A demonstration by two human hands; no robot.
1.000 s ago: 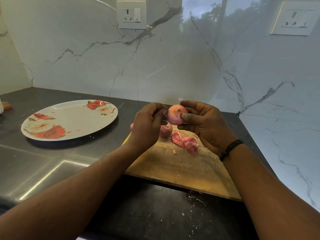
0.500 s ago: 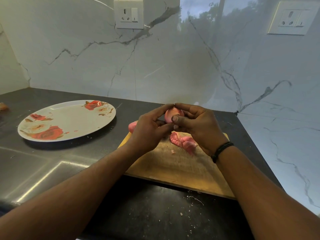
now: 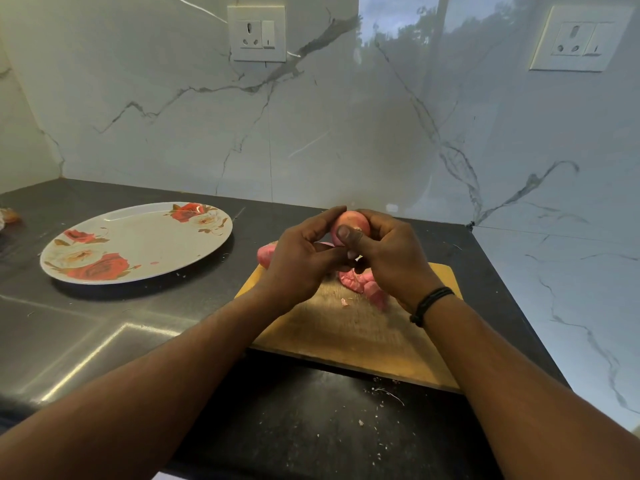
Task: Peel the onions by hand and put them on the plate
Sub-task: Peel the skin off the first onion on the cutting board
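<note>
A pink onion (image 3: pixel 350 220) is held above the wooden cutting board (image 3: pixel 349 336) between both hands. My right hand (image 3: pixel 389 258) grips it from the right, thumb across its front. My left hand (image 3: pixel 299 259) holds it from the left, fingers reaching over its top. A second onion (image 3: pixel 266 253) lies at the board's far left corner, mostly hidden behind my left hand. Pink peel pieces (image 3: pixel 363 284) lie on the board under my hands. The floral plate (image 3: pixel 138 242) sits to the left on the counter with nothing on it but a tiny pink scrap.
The dark counter (image 3: pixel 294 427) carries small peel crumbs near its front. A marble wall with two sockets (image 3: pixel 257 32) stands close behind. Some object (image 3: pixel 8 214) shows at the far left edge. A steel surface (image 3: pixel 69 341) lies left of the board.
Both hands have closed in around the onion. My left fingers moved from pinching beside it to reaching over its top. The onion is turned in the hands.
</note>
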